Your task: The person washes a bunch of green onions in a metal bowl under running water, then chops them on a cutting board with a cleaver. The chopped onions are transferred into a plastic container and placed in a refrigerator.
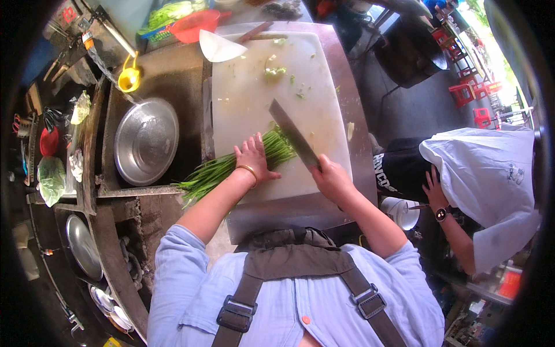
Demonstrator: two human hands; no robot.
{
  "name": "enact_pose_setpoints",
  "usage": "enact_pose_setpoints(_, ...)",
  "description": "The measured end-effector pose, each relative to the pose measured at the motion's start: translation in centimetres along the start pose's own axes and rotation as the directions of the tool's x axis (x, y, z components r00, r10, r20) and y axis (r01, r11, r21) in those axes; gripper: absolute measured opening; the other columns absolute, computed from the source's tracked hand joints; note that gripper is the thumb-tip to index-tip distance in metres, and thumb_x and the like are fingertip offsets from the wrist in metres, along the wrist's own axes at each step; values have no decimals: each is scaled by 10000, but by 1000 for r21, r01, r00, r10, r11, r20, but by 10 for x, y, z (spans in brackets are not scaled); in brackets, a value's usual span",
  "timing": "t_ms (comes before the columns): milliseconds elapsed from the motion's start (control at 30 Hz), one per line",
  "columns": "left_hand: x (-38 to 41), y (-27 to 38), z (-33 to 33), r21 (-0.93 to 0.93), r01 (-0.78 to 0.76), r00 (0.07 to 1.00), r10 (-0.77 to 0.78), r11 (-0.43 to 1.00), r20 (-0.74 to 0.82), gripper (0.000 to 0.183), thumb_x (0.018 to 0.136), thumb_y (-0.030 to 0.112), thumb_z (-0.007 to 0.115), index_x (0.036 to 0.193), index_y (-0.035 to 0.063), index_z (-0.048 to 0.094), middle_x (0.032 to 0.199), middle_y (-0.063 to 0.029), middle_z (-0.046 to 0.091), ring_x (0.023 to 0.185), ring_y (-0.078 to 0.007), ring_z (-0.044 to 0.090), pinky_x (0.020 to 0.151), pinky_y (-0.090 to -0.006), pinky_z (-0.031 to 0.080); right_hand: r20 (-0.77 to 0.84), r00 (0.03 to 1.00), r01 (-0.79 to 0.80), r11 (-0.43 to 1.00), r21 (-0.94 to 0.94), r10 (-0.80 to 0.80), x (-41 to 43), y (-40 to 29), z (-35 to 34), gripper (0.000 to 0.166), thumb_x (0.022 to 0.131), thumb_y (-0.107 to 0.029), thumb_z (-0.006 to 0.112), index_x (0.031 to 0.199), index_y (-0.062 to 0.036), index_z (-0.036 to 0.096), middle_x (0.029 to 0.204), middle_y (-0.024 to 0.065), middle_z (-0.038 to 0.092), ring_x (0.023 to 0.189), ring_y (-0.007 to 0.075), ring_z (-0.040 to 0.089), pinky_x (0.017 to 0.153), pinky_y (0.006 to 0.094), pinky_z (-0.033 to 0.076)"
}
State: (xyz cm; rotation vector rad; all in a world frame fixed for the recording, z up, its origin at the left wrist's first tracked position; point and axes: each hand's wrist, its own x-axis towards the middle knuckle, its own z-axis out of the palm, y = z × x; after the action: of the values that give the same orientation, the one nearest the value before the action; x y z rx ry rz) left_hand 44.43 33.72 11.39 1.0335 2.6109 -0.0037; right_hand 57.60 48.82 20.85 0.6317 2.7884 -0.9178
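My left hand, with a gold-coloured bangle at the wrist, holds down a bunch of long thin green stalks, like garlic chives, on a white cutting board. The bunch lies slantwise, its far end hanging past the board's left edge. In my right hand is the handle of a cleaver. Its dark rectangular blade stands beside the cut end of the bunch; whether it touches the stalks I cannot tell. Pale green scraps are scattered over the board's far half.
At the board's far left corner lies a second broad-bladed knife. A red plastic basket stands beyond. To the left, a sink holds a round metal basin beneath a hose with a yellow ladle. Close on the right is another person.
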Motion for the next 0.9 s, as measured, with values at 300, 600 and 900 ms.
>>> enact_pose_setpoints(300, 11, 3, 13, -112, 24, 999, -28, 993, -40, 842, 613, 499, 692, 1202, 8, 345, 1066, -83, 448, 978, -202, 436, 805, -358, 367, 68, 997, -16, 987, -157, 27, -47, 16, 22, 211, 835, -198, 509, 874, -21, 402, 676, 231, 563, 662, 417, 554, 563, 488, 436)
enact_pose_setpoints(600, 41, -10, 97, 44, 37, 983, -28, 998, -184, 679, 639, 423, 670, 1141, 44, 415, 1024, -89, 471, 944, -224, 447, 754, -366, 372, 109, 992, 87, 965, -249, -61, 34, -7, 60, 186, 822, -197, 486, 876, -22, 452, 685, 225, 588, 662, 385, 590, 589, 468, 471)
enact_pose_setpoints(900, 23, -1, 47, -21, 72, 990, -74, 997, -120, 887, 550, 533, 723, 1150, -7, 356, 1078, -105, 428, 1019, -230, 420, 834, -351, 397, -18, 997, 71, 997, -13, -71, 26, -4, 26, 223, 848, -236, 450, 893, -19, 426, 731, 237, 583, 710, 422, 564, 629, 504, 440)
